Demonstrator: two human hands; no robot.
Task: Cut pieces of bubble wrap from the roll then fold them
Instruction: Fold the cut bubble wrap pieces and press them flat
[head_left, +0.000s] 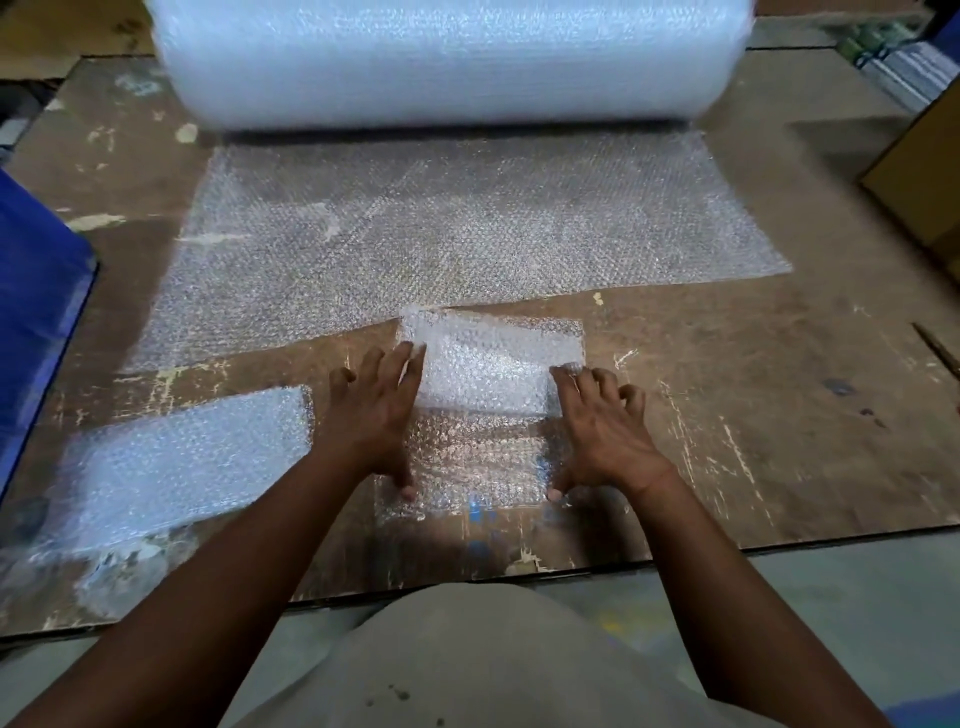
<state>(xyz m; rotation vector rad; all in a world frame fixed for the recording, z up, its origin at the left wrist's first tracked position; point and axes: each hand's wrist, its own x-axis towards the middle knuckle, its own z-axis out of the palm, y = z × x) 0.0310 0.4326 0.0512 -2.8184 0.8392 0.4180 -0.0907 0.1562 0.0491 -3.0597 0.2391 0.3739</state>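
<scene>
One large roll of bubble wrap (452, 57) lies across the far end of the worn brown board (727, 415), well beyond the fingertips of both hands. Its loose sheet (441, 234) is unrolled flat toward the person, the cut edge ending just past the fingertips. Blue bin (36, 301) sits at the far left, well apart from the left fingers; a cardboard box (924, 176) stands at the far right. A folded stack of bubble wrap (176, 462) rests on the board just outside the left hand, not touched. The cut piece of bubble wrap (488, 374) lies between the two hands, its far half doubled over and whiter, its near half a single layer reaching back under the thumbs. Left hand (376, 415): fingers spread and nearly straight, tips pressing the left edge of the folded part, thumb down on the near layer. Right hand (602, 426): forefinger pressing the right edge of the fold, other fingers loosely bent off to the right, thumb on the near layer. Neither hand curls round the piece; both press it flat.
</scene>
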